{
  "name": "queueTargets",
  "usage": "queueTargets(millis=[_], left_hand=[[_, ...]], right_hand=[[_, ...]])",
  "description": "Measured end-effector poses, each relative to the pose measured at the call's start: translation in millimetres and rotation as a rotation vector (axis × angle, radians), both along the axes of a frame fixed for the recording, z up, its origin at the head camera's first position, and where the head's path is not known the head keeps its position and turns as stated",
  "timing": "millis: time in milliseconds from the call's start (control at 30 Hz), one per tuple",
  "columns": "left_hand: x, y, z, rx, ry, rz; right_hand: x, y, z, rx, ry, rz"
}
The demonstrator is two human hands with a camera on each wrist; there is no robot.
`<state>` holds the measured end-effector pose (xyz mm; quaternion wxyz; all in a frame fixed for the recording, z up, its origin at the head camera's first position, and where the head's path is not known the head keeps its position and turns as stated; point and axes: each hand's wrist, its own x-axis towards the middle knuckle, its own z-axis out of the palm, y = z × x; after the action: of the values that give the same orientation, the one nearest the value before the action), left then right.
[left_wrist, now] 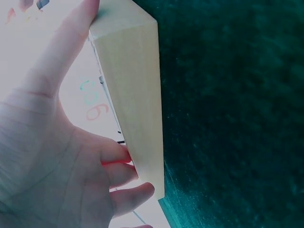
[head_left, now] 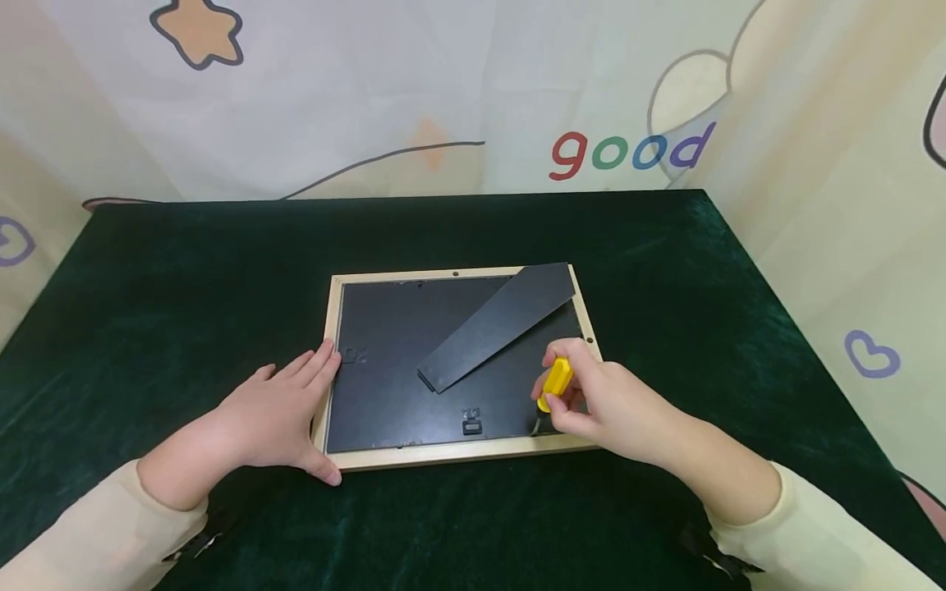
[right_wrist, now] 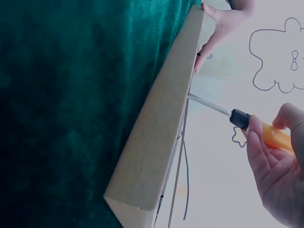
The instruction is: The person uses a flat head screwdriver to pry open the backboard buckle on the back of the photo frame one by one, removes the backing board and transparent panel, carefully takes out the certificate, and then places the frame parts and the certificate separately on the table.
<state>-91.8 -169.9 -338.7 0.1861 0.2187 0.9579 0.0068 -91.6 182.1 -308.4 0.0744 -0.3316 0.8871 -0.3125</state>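
- Lying face down between the two hands, the picture frame (head_left: pixel 452 453) shows its dark backing board (head_left: pixel 384 386) upward, which leaves the back open to work on.
- The left hand (head_left: pixel 277 414) rests flat against the frame's left edge, fingers straight along the wood and thumb at the near corner; it grips nothing, and looks placed to keep the frame from sliding on the surface (head_left: pixel 148 312).
- The right hand (head_left: pixel 602 402) has its fingers curled round the yellow handle of a screwdriver (head_left: pixel 554 382), held at a slant.
- In the right wrist view the screwdriver's metal shaft (right_wrist: pixel 209 105) runs down to the inner edge of the frame's near rail (right_wrist: pixel 161 128), its tip right at the seam where the backing meets the wood. The slant probably lets the tip get under something there, though what it meets is too small to tell.
- The frame's black stand (head_left: pixel 498 324) lies folded flat across the backing, beyond the right hand's fingers.
- A small hanger clip (head_left: pixel 470 424) sits on the backing between the hands, near the near rail.
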Motion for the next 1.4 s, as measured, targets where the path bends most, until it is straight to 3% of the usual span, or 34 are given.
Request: queueTargets(millis=[567, 867, 1033, 1233, 1400], left_hand=[[1.7, 0, 1.2, 0.018, -0.003, 0.003], [0.7, -1, -0.4, 0.027, 0.002, -0.001], [0.4, -1, -0.5, 0.024, 0.007, -0.010], [0.4, 0, 1.5, 0.032, 0.009, -0.012], [1.7, 0, 2.1, 0.041, -0.005, -0.007]], right_hand=[[7.2, 3, -3.2, -0.039, 0.112, 0.060], [-2.2, 6, 3.9, -0.049, -0.063, 0.032], [-10.4, 13, 8.6, -0.102, -0.043, -0.060], [-30.9, 17, 14.6, -0.180, 0.054, -0.282], [-44.6, 14, 14.6, -0.165, 0.039, -0.308]])
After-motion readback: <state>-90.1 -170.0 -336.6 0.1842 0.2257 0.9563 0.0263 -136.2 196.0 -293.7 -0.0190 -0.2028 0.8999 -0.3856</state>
